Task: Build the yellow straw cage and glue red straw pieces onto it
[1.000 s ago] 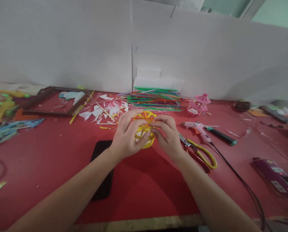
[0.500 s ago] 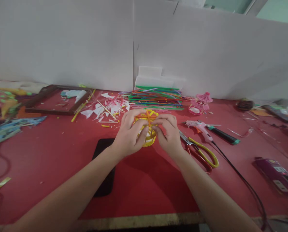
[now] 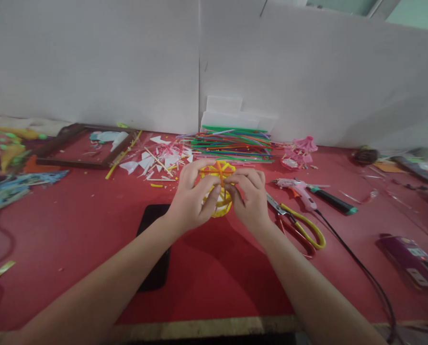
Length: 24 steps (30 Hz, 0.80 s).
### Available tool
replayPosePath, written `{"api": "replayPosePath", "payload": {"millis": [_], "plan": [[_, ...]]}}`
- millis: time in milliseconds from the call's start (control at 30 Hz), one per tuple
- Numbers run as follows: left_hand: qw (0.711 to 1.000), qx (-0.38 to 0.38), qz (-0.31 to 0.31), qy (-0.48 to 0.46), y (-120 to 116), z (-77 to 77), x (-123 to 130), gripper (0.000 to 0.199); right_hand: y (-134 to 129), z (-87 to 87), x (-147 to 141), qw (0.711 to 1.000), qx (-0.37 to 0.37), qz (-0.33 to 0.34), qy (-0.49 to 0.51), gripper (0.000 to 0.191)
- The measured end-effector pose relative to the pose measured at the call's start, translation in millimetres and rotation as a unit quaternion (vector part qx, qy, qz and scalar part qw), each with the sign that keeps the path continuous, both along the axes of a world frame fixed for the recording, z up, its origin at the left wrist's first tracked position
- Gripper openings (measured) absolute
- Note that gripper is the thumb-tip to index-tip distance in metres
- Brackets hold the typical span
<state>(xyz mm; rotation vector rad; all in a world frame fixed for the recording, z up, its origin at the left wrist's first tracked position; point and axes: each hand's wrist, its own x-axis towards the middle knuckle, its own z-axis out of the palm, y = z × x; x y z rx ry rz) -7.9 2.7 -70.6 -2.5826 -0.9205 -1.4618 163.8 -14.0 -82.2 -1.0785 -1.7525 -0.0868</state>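
Observation:
Between my two hands is a small yellow frame made of plastic straws, with an orange strip across its top and something white inside. My left hand grips its left side, thumb and fingers bent around the upper part. From the right, my right hand pinches the same piece, its fingertips close to those of the left. The fingers hide much of the frame's sides. Scissors with red and yellow handles lie just right of my right hand. A black phone lies partly under my left forearm.
Coloured straws are heaped at the back, beside white scraps. To the right lie a pink glue gun with a black cord, a cutter knife, a pink straw model and a purple device. A brown frame is left.
Both hands keep hold of the yellow straw frame in nearly the same place. The view has shifted very slightly; nothing else has visibly moved.

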Motion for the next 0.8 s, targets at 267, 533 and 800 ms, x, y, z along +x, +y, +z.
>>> {"api": "replayPosePath", "payload": {"millis": [267, 533, 800], "plan": [[0.997, 0.052, 0.053, 0.028, 1.7, -1.1, -3.0, 0.018, -2.9, -2.4, 4.8, 0.999, 0.025, 0.024, 0.022, 0.023], [0.997, 0.067, 0.019, 0.015, 0.9, -5.6, -9.4, 0.045, -10.2, -16.1, 11.2, 0.993, -0.031, 0.025, 0.112, 0.039], [0.962, -0.254, -0.099, -0.019, 12.2, -27.7, -13.1, 0.072, -2.7, -44.8, 14.8, 0.940, -0.275, 0.097, 0.176, 0.065]]}}
